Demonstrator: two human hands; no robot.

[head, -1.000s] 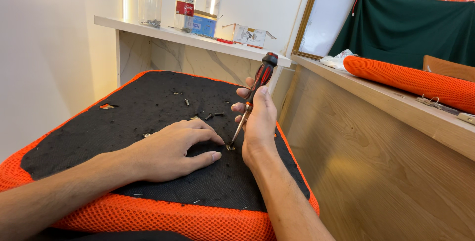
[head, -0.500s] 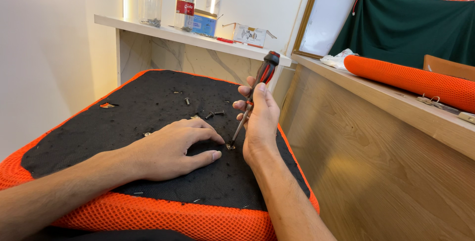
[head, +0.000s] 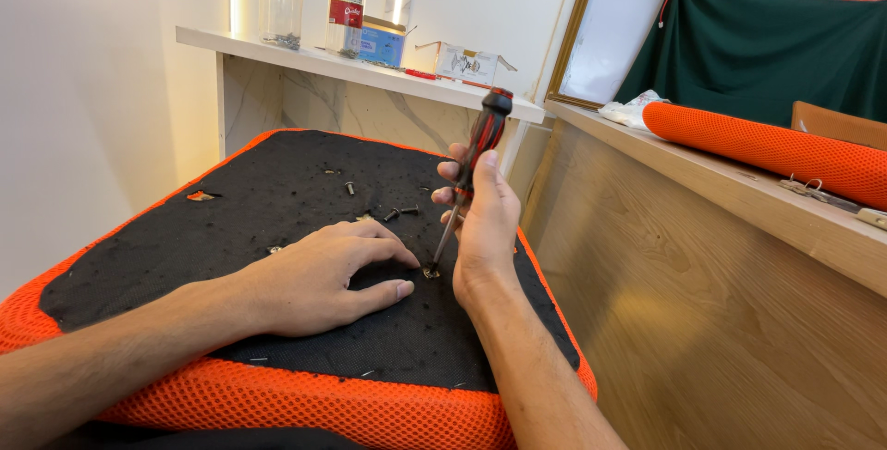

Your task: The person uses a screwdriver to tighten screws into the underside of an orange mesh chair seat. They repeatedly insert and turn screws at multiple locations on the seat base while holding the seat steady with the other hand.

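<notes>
1. The seat cushion (head: pixel 231 219), black cloth on top with orange mesh around its edge, fills the lower left and centre of the frame. It seems to rest on something hidden below the frame. A hard downward push near its right edge could tip or shift it, since only the left hand steadies it.

2. The left hand (head: pixel 319 279) lies flat and open on the black cloth at centre, holding nothing, with its thumb tip just beside the fastener (head: pixel 431 273). If the tool jumped off, the tip would likely strike that thumb or the fingers next to it.

3. The right hand (head: pixel 480 219) is closed around the screwdriver (head: pixel 467 182), gripping the lower handle where it meets the shaft, right of centre. The red and black handle leans toward the upper right while the tip meets the fastener. That slant makes a slip out of the head likely, which could damage the head or tear the cloth.

4. The fastener sits small and bright at the frame's centre, between the two hands. Whether the tip is properly seated in it cannot be told. A poor fit would round it off.

5. Loose screws (head: pixel 393 214) and small bits lie scattered on the cloth above the left hand. A jolt to the cushion could roll them off the edge and lose them.
</notes>
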